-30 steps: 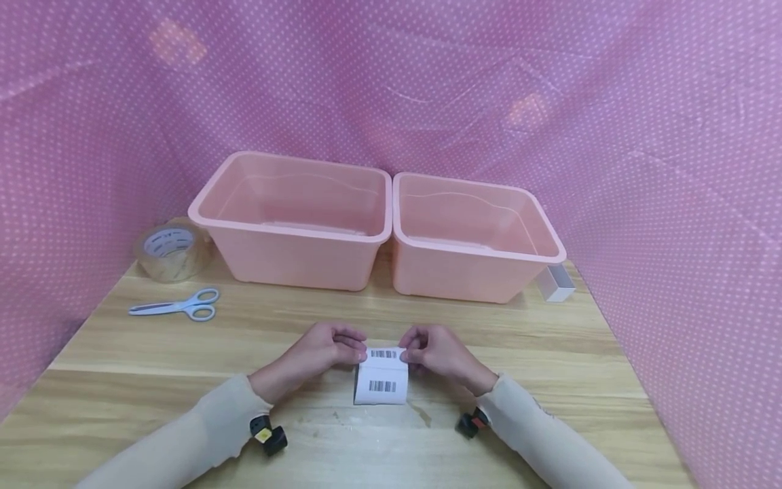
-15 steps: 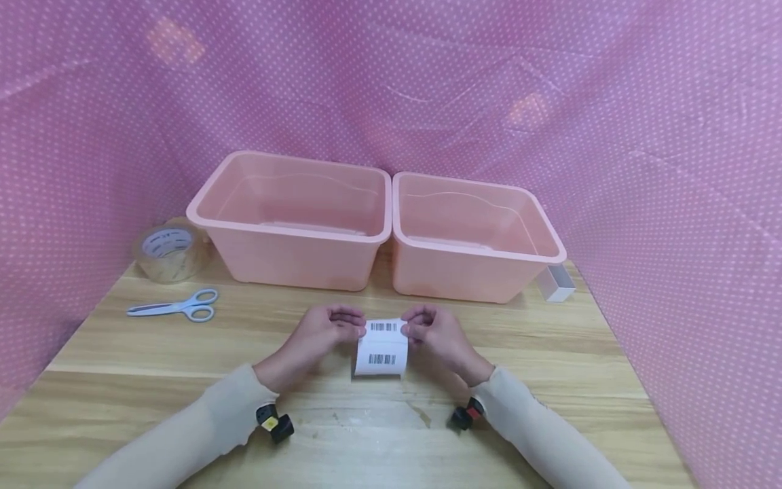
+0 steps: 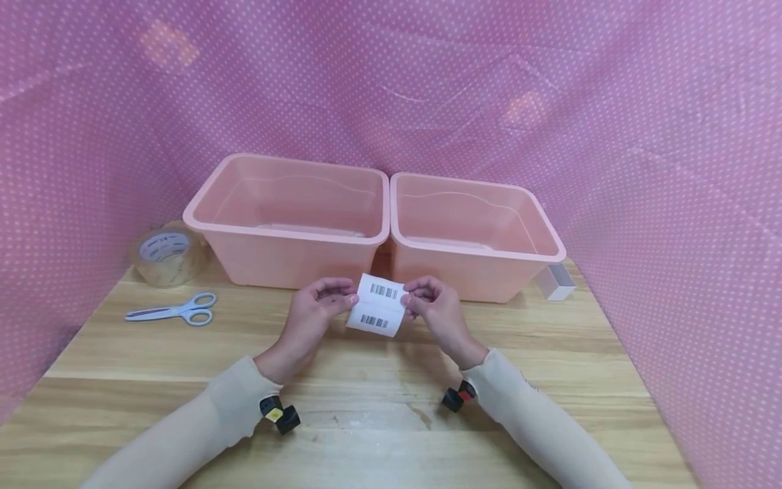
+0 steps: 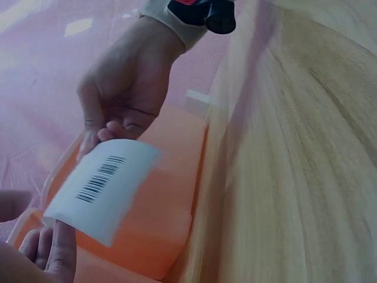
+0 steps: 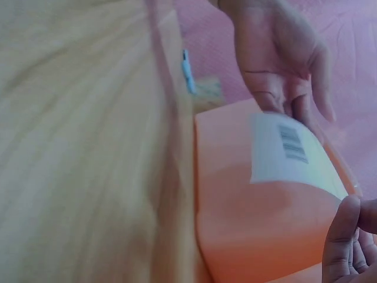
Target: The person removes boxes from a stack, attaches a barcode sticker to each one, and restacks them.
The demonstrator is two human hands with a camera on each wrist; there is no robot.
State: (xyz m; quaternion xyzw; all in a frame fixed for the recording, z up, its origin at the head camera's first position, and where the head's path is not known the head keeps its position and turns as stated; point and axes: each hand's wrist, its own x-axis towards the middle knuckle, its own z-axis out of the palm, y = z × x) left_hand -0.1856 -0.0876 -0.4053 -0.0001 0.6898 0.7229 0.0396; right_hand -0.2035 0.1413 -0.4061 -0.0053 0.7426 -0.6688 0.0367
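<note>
Above the table, in front of the tubs, my two hands hold a white strip of barcode labels (image 3: pixel 379 304) by its opposite sides. Two barcodes and a faint line between them show on its face, which slants down to the right in the head view. My left hand (image 3: pixel 305 322) has its thumb at the left edge, with the index finger stretched out past it. My right hand (image 3: pixel 444 319) pinches the right edge between thumb and fingers. In the left wrist view the strip (image 4: pixel 103 183) bows gently; its back is hidden.
Two pink tubs (image 3: pixel 293 257) (image 3: pixel 452 268) stand side by side at the back of the wooden table (image 3: pixel 366 441). Clear packing tape (image 3: pixel 165 265) and light blue scissors (image 3: pixel 174 312) lie left. A small white box (image 3: pixel 557 284) sits beside the right tub. Pink dotted cloth (image 3: pixel 391 88) surrounds the table.
Both hands have raised the strip from low over the table and moved it away toward the tubs. It has tilted clockwise, and the left thumb now sits lower along its edge.
</note>
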